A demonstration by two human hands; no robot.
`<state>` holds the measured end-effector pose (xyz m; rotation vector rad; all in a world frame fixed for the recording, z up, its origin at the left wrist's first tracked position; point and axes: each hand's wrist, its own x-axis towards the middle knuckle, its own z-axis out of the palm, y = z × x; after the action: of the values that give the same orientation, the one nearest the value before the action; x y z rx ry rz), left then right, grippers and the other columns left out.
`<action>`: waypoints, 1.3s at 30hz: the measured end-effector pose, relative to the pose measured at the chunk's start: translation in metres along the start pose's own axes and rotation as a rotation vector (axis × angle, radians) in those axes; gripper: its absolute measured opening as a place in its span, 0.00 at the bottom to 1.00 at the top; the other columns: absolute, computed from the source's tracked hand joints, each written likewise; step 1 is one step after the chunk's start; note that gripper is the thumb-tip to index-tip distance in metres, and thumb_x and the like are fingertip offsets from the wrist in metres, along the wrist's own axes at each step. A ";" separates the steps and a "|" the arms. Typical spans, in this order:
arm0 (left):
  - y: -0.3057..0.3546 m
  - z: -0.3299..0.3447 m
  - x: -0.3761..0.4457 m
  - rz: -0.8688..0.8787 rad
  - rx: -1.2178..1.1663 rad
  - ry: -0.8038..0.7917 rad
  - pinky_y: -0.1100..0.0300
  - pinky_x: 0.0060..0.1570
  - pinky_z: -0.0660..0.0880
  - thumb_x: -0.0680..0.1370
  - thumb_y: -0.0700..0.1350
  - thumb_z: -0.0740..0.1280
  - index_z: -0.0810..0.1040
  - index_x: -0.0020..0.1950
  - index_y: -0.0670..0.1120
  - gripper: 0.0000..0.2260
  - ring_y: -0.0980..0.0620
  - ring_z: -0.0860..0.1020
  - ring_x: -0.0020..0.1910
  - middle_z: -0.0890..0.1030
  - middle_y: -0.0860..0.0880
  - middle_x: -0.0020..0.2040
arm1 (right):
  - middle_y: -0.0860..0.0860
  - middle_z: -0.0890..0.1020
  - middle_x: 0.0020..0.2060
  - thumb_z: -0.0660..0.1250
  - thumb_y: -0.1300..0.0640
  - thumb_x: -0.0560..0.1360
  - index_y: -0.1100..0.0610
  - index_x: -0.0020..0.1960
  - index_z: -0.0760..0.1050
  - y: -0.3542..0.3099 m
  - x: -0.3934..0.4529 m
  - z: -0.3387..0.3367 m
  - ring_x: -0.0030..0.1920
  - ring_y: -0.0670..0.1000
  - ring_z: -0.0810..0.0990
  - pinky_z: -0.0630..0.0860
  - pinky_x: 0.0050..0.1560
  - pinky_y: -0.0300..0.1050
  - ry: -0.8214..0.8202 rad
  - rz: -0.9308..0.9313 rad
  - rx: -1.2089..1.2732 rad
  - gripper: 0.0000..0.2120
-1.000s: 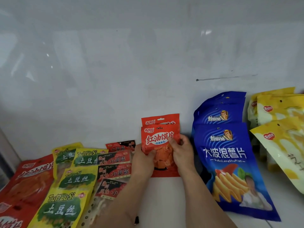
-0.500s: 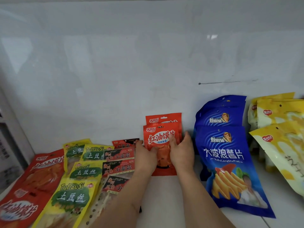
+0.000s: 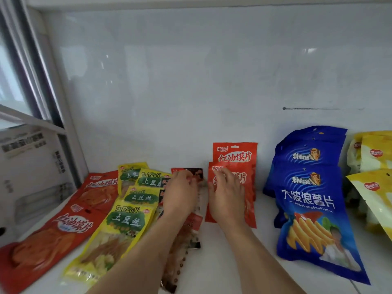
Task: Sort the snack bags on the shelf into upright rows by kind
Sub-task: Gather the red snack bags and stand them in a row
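Head view: a white shelf (image 3: 222, 268) is seen carrying blue chip bags (image 3: 307, 200) standing at right, 2 orange-red bags (image 3: 235, 154) propped upright at centre, and yellow-green bags (image 3: 125, 221) lying flat at left. The right hand (image 3: 228, 195) is spread over the front orange-red bag, fingers relaxed. The left hand (image 3: 180, 192) is curled over small dark red packets (image 3: 196, 174); whether anything is held cannot be told.

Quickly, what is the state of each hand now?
Left hand: cannot tell, fingers blurred over the dark-red small bags.
Right hand: open, in front of the front orange-red bag.

Four red bags (image 3: 234, 158), four green-yellow bags (image 3: 125, 221).
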<state>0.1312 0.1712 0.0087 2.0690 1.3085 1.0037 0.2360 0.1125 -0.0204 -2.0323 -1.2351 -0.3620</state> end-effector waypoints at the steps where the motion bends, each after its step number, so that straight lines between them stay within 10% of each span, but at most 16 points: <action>1: -0.006 -0.010 -0.002 0.006 0.029 0.015 0.51 0.59 0.74 0.81 0.44 0.63 0.81 0.61 0.45 0.12 0.43 0.77 0.60 0.80 0.45 0.60 | 0.54 0.74 0.70 0.62 0.53 0.82 0.56 0.70 0.74 -0.007 -0.001 0.004 0.71 0.57 0.71 0.67 0.69 0.56 -0.009 -0.036 0.018 0.18; 15: -0.137 -0.147 -0.005 -0.169 0.238 0.101 0.48 0.52 0.78 0.76 0.51 0.62 0.82 0.52 0.47 0.12 0.41 0.80 0.51 0.84 0.44 0.52 | 0.52 0.74 0.70 0.56 0.51 0.84 0.53 0.74 0.69 -0.152 -0.017 0.029 0.69 0.54 0.73 0.70 0.67 0.49 -0.426 -0.232 0.210 0.19; 24: -0.225 -0.205 0.007 -0.315 0.472 -0.237 0.43 0.70 0.68 0.71 0.69 0.65 0.63 0.78 0.52 0.40 0.39 0.67 0.74 0.67 0.44 0.77 | 0.59 0.77 0.67 0.57 0.52 0.84 0.61 0.72 0.70 -0.245 -0.023 0.086 0.66 0.60 0.75 0.72 0.64 0.49 -0.571 -0.050 0.241 0.20; 34: -0.244 -0.216 0.015 -0.275 0.405 -0.112 0.48 0.63 0.74 0.78 0.55 0.68 0.66 0.75 0.44 0.29 0.40 0.74 0.67 0.73 0.40 0.70 | 0.62 0.77 0.67 0.57 0.54 0.83 0.64 0.70 0.71 -0.271 -0.013 0.127 0.66 0.61 0.77 0.74 0.66 0.52 -0.696 0.230 0.068 0.20; 39: -0.261 -0.220 0.034 -0.358 0.266 -0.049 0.48 0.51 0.81 0.78 0.46 0.62 0.76 0.63 0.46 0.15 0.45 0.81 0.49 0.80 0.44 0.57 | 0.59 0.76 0.69 0.54 0.34 0.78 0.63 0.73 0.69 -0.273 -0.001 0.147 0.67 0.60 0.76 0.73 0.66 0.54 -0.642 0.378 0.068 0.38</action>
<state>-0.1767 0.3162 -0.0353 1.9265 1.7865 0.6471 -0.0165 0.2923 -0.0059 -2.3423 -1.1454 0.5445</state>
